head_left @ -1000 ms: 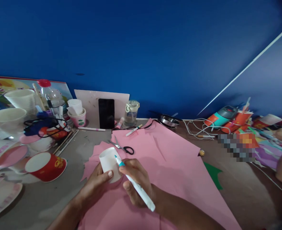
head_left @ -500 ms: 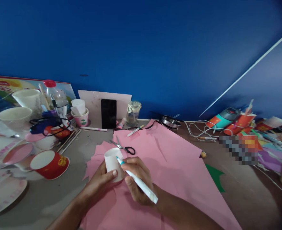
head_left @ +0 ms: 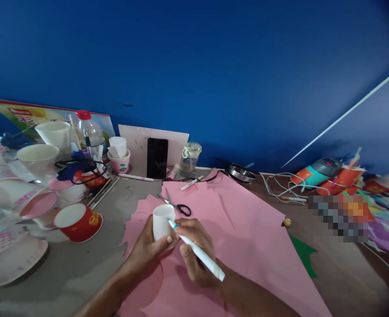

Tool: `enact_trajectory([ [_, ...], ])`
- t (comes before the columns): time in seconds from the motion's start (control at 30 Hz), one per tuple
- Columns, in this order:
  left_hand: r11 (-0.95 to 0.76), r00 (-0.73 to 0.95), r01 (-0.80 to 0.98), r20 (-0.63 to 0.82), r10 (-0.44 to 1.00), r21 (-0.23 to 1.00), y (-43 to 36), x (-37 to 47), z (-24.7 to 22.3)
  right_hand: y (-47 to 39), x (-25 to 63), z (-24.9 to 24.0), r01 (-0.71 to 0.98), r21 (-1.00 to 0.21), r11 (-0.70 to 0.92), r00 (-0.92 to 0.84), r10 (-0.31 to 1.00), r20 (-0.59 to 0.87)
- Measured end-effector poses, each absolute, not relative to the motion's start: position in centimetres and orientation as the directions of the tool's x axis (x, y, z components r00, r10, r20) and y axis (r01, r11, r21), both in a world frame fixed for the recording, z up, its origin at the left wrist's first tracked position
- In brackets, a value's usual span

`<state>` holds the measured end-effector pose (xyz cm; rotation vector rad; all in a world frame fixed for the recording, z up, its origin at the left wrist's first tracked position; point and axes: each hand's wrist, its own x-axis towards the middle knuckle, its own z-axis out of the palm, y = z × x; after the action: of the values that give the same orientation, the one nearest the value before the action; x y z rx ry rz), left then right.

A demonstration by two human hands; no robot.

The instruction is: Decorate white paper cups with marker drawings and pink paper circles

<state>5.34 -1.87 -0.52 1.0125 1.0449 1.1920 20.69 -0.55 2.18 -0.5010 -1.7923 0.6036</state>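
A small white paper cup [head_left: 161,223] is in my left hand [head_left: 150,242], its open end facing up and tilted. My left fingers wrap round its side and the thumb presses on the front. My right hand [head_left: 197,251] grips a white marker [head_left: 203,257] with a light blue collar, held like a pen. The marker's tip is at the cup's front wall; whether it touches cannot be told. Both hands are above pink paper sheets [head_left: 247,246]. Just behind the cup lie scissors [head_left: 176,206] with black handles.
Red paper cup [head_left: 78,222], stacked white cups [head_left: 53,136] and paper plates [head_left: 25,264] crowd the left. A phone [head_left: 157,157] and a glass jar [head_left: 190,159] stand at the back. On the right are cables [head_left: 280,189], a teal-orange bottle [head_left: 316,172] and green paper [head_left: 303,255].
The camera has turned slightly left, so everything sits further right. My hands keep the same hold on cup and marker. Another person's arm at the right edge has left the view.
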Motion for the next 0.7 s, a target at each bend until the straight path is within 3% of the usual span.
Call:
enact_trajectory([
  [0.27, -0.002, 0.032, -0.088, 0.005, 0.999, 0.996, -2.17, 5.66, 0.14, -0.72, 20.83, 1.91, 0.080, -0.659, 0.748, -0.317, 0.646, 0.695],
  [0.47, 0.041, 0.118, -0.220, -0.015, 0.993, 0.975, -2.37, 5.69, 0.30, -0.70, 20.78, 1.76, 0.080, -0.637, 0.767, -0.326, 0.624, 0.710],
  [0.7, 0.101, 0.149, -0.254, -0.064, 0.987, 0.962, -2.07, 5.20, 0.42, -0.61, 20.56, 2.22, 0.047, -0.644, 0.763, -0.278, 0.629, 0.726],
])
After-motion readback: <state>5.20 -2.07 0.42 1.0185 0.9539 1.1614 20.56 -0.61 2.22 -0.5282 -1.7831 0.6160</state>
